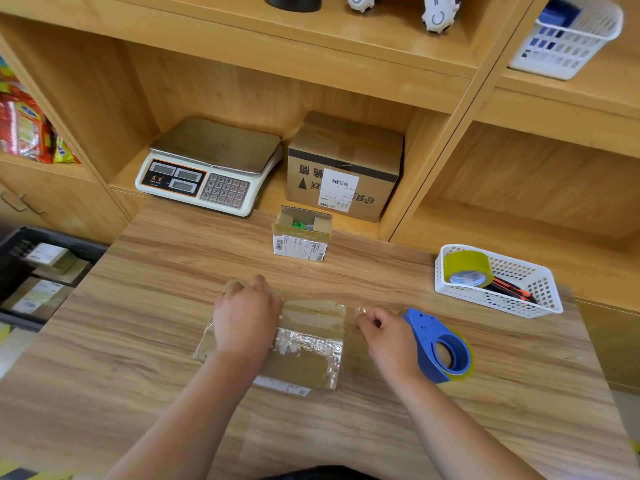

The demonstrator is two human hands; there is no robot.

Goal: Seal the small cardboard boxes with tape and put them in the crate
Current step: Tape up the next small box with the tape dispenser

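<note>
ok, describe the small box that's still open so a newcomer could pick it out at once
At the far edge of the wooden table, just in front of the shelf holding the scale and large carton, stands the small cardboard box with a white barcode label on its front. Unlike the flat taped box under the left hand, its top flaps are open, showing something green inside.

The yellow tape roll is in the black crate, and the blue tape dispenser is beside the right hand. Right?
No. The head view shows the yellow tape roll in the white basket, not the black crate. The blue tape dispenser is beside the right hand.
</note>
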